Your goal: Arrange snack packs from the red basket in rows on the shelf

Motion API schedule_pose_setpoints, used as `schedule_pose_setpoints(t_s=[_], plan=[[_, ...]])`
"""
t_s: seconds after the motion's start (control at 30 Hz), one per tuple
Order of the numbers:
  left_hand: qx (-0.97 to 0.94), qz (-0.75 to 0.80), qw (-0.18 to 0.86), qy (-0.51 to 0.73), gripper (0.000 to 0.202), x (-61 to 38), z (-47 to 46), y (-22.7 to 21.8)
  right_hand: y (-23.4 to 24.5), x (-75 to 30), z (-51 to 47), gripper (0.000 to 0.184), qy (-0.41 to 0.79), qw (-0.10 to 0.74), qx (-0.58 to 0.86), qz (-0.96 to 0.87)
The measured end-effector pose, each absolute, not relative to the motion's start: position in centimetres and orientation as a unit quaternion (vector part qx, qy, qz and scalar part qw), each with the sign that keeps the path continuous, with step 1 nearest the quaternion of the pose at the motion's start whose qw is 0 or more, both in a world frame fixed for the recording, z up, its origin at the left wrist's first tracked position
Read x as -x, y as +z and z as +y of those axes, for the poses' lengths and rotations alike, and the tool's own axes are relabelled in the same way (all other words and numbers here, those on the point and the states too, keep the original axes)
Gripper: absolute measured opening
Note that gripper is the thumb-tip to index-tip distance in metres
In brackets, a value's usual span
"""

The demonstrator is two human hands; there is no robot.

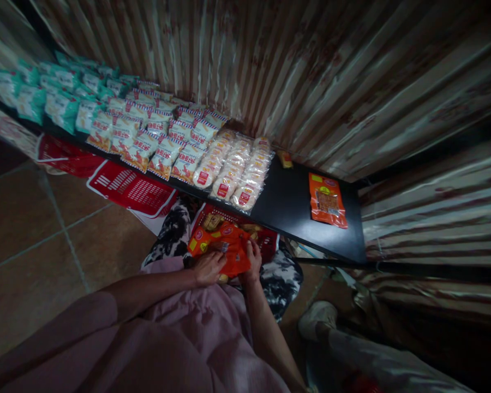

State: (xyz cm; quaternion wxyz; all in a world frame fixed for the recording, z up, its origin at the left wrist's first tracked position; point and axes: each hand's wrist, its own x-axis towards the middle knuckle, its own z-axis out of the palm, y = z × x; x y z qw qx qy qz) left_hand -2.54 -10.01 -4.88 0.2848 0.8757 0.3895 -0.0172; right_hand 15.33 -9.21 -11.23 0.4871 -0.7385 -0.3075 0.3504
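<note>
My left hand and my right hand both grip orange snack packets bunched over a red basket on my lap. The fingers of each hand curl around the packets' lower edges. In front of me runs a black shelf. One orange snack packet lies flat on its right part, apart from the hands.
Rows of snack bags fill the shelf: clear packs of round crackers, white-and-orange bags, green bags. Red baskets lie on the tiled floor at left. A corrugated metal wall stands behind. A shoe shows at lower right.
</note>
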Motion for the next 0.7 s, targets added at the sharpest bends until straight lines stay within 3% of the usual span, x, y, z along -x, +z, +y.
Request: schedule_pose_setpoints(t_s=[0.27, 0.43, 0.57, 0.7], plan=[[-0.898, 0.355, 0.257, -0.021, 0.036, 3.9, -10.2, -4.8, -9.1, -13.7, -8.7, 0.055, 0.332, 0.363, 0.754, -0.434], [-0.901, 0.361, 0.24, -0.029, 0.033, 3.7, -10.2, -4.6, -7.8, -13.3, -8.1, 0.054, 0.385, 0.303, 0.731, -0.475], [-0.907, 0.342, 0.244, -0.011, 0.037, 3.3, -9.9, -4.5, -6.8, -14.7, -7.7, 0.058, 0.415, 0.172, 0.707, -0.546], [-0.89, 0.307, 0.336, 0.027, 0.035, 3.6, -8.5, -4.9, -5.8, -15.1, -7.8, 0.057, 0.348, 0.009, 0.712, -0.61]])
